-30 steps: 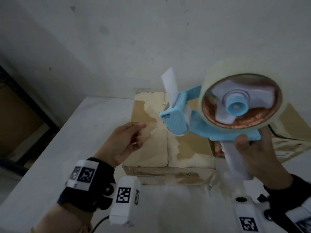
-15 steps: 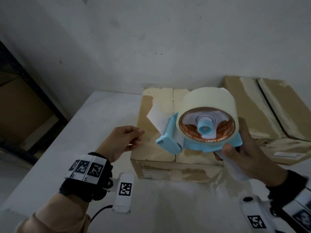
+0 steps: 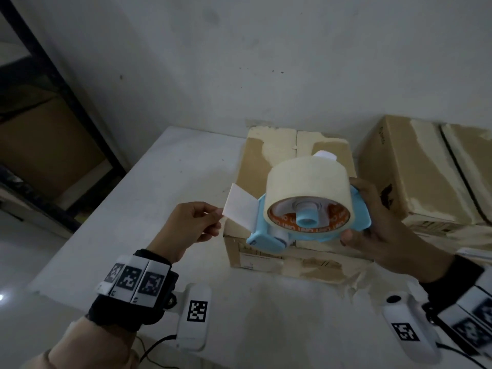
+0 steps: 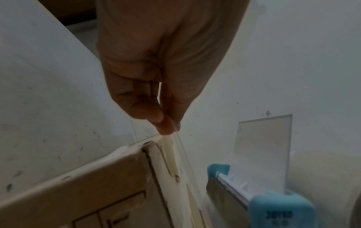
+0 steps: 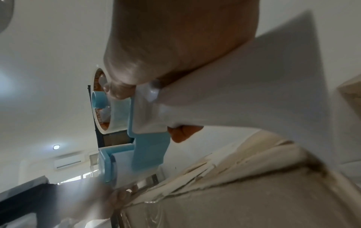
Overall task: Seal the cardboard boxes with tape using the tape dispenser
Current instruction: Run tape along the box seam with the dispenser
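A blue tape dispenser (image 3: 269, 239) carrying a wide cream tape roll (image 3: 306, 182) hovers over the front of a worn cardboard box (image 3: 266, 153). My right hand (image 3: 358, 214) grips its white handle (image 5: 224, 98) from the right. My left hand (image 3: 217, 217) is at the dispenser's front left, and its thumb and fingertips (image 4: 166, 125) pinch the free end of the tape (image 3: 239, 209). The left wrist view shows a clear strip running from the pinch down toward the dispenser's blade (image 4: 230, 191), beside the box corner (image 4: 136, 162).
A second, larger cardboard box (image 3: 415, 169) stands to the right of the first. Both sit on a white table (image 3: 159, 182) against a white wall. A dark shelf frame (image 3: 66, 102) stands at the left, beyond the table edge.
The dispenser has come down from in front of my face to just above the box and tilted flat. My left hand has left the box top and taken the tape end.
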### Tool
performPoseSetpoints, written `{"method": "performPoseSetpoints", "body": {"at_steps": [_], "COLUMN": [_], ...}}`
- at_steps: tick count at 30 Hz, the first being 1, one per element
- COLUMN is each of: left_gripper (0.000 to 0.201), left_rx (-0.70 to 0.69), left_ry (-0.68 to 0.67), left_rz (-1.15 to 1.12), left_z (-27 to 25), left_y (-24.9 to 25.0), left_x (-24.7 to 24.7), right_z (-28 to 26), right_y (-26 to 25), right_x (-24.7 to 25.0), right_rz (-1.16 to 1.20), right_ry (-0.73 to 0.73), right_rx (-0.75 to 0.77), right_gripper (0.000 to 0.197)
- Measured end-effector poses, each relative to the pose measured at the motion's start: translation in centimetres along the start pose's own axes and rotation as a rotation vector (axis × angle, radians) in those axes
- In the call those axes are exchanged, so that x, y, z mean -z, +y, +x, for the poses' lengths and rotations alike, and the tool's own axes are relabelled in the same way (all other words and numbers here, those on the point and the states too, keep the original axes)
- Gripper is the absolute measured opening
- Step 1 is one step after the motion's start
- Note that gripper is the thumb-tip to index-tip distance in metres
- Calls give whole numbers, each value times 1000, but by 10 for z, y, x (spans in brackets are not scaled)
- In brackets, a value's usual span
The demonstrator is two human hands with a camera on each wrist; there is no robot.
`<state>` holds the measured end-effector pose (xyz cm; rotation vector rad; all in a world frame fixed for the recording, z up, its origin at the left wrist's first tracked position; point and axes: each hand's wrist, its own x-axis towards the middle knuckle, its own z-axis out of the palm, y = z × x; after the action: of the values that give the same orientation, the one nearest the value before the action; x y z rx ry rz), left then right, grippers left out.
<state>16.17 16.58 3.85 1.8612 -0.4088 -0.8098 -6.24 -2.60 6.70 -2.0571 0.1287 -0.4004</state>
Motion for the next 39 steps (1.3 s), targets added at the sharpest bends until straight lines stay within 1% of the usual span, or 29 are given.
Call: {"method": "performPoseSetpoints", "body": {"at_steps": [3, 7, 20, 22, 25, 27, 30, 33, 36, 39], "left_gripper": [17, 15, 14, 14, 16, 16, 16, 14, 1, 7], "left_rx": [25, 39, 55, 64, 78, 78, 78, 136, 208, 241], "left_ry": [-6, -6, 7, 4, -1, 0, 2, -18, -10, -5], "left_rz": [-6, -20, -54, -46, -59, -72, -92, -154, -277, -361], "left_z": [-1, 0, -2, -2, -1, -2, -3, -2, -1, 1], "left_y": [-6, -12, -21, -22, -25, -27, -29, -32, -36, -41], "left_x": [0, -2, -5, -5, -6, -7, -10, -13, -16, -17], "right_z": [4, 6, 5, 7, 8, 9, 9, 10, 10, 9], "right_y": [-3, -6, -4, -4, -1, 0, 1, 1, 2, 3], "right_x": [-4, -6, -6, -7, -7, -6, -5, -5, -5, -5], "right_rz": [-30, 9, -91, -128, -143, -150, -164, -175, -171, -183], "right_ry": [-29, -10, -41, -45, -57, -61, -65, -64, -69, -68], "right_rx": [-18, -9, -62, -57, -66, -76, -79, -84, -92, -105], "right_gripper": [56, 52, 58, 62, 73, 77, 73, 67, 63, 61]}}
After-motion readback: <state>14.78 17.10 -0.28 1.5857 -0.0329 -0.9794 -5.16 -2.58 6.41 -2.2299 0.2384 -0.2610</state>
